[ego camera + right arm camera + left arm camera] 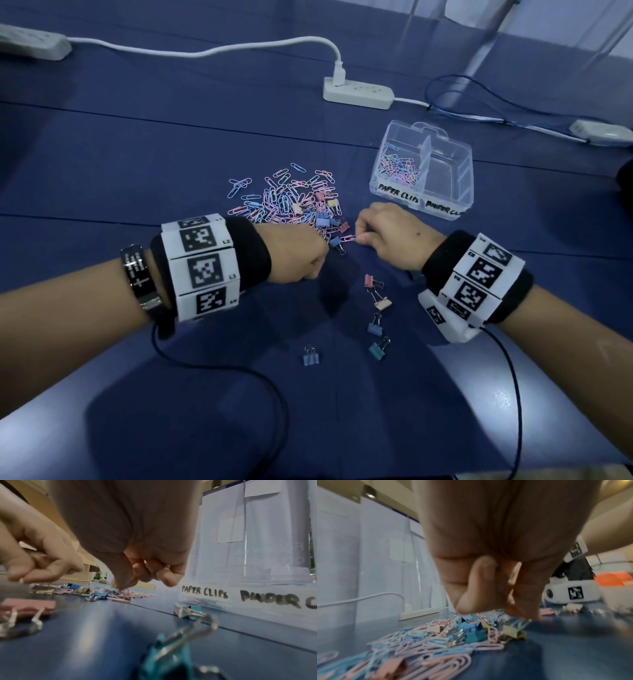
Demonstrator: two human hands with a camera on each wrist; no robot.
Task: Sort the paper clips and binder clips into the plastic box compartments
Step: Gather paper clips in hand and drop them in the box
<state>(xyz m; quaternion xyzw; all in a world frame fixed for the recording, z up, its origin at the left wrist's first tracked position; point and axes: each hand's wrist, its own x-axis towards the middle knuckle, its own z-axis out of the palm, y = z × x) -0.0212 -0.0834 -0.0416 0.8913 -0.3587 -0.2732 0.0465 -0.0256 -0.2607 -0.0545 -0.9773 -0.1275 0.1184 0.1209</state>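
A: Where were the clips?
B: Mixed pile (291,202) of pink and blue paper clips with binder clips in it lay on the blue bench (137,154), left of the plastic box (442,205). Five loose binder clips sat nearer the person: pink (370,280), beige (383,303), blue (374,328), teal (376,350), another blue (311,358).

A: The box?
B: Clear, open, near the pile's right. Front labels read "PAPER CLIPS" and, partly, a binder label. Left compartment (399,168) held paper clips; right one (448,171) looked bare.

A: Left hand?
B: Left hand (294,253) was curled at the pile's near edge. In the wrist view its fingertips (527,609) were pinched on blue wire loops above a yellow binder clip (513,631); too blurred to say which clip they belonged to.

A: Right hand?
B: Right hand (390,233) was also curled, just right of the pile, thumb and forefinger nipping a pink paper clip (347,238) at bench level. Other fingers tucked.

A: Anything else?
B: White power strip (358,92) with a plug beyond the pile, blue cable (445,109) far right, marker wristbands on both wrists.
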